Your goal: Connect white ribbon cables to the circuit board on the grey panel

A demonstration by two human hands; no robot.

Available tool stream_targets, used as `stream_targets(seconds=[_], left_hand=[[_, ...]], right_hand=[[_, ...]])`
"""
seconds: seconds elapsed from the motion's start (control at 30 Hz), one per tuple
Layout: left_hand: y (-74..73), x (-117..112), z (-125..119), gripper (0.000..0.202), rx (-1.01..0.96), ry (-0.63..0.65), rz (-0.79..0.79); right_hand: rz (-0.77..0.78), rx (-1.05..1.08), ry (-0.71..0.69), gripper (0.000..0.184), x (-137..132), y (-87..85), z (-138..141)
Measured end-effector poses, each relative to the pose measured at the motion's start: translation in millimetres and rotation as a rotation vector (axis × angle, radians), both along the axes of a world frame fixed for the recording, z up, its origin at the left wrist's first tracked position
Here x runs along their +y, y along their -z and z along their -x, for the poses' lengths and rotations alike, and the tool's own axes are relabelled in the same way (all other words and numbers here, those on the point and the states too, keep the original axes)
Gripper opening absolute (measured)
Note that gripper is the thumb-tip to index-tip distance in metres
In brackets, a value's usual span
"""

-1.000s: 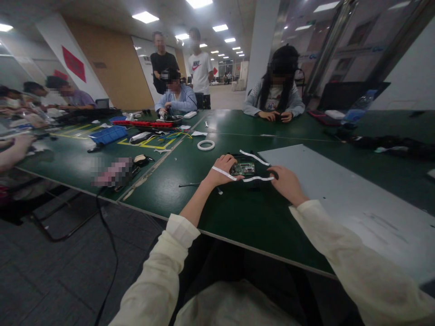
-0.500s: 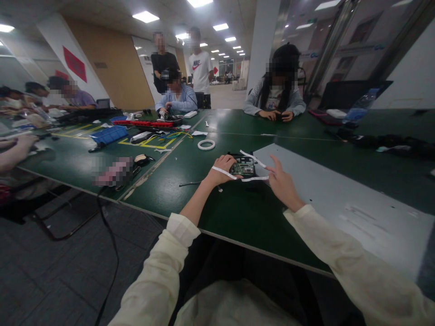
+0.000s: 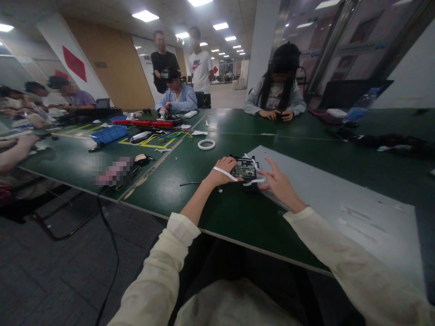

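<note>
My left fingers (image 3: 228, 162) are clamped on the circuit board's (image 3: 247, 170) left end! | My right fingers (image 3: 273, 168) spread apart, close by its right end | Circuit board over the counter (image 3: 190, 206), just beside the grey panel (image 3: 326, 203)

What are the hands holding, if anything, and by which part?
The left hand grips the circuit-board device by its left side; whether the right hand, near its right edge, holds anything cannot be told.
</note>
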State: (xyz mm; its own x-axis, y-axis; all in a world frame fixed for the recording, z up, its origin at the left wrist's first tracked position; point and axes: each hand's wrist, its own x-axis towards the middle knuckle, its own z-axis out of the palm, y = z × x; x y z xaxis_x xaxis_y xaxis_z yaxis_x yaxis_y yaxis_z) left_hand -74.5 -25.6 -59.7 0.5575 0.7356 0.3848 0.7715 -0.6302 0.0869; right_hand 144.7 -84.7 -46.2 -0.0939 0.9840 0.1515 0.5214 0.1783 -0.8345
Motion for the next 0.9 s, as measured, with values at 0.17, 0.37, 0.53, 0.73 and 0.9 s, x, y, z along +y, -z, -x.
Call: stream_targets(seconds=[0.17, 0.37, 0.53, 0.73, 0.9], left_hand=[[1.9, 1.6, 1.1, 0.056, -0.005, 0.020, -0.009], [3.8, 1.4, 0.3, 0.054, 0.011, 0.027, 0.009], [5.7, 1.8, -0.3, 0.055, 0.027, 0.030, 0.013], [6.6, 1.7, 0.7, 0.057, 0.034, 0.044, 0.028], [7.2, 2.6, 0.9, 0.058, 0.043, 0.054, 0.031]], right_hand=[[0.066, 0.049, -0.003, 0.060, 0.8, -1.7, 0.3], [0.157, 0.124, -0.015, 0.066, 6.0, -3.0, -3.3], [0.189, 0.050, -0.016, 0.066, 9.2, -4.8, -9.1], [0.105, -0.274, 0.006, 0.044, 20.5, -6.7, -28.4], [0.000, -0.599, 0.145, 0.038, 42.9, -4.9, -68.4]])
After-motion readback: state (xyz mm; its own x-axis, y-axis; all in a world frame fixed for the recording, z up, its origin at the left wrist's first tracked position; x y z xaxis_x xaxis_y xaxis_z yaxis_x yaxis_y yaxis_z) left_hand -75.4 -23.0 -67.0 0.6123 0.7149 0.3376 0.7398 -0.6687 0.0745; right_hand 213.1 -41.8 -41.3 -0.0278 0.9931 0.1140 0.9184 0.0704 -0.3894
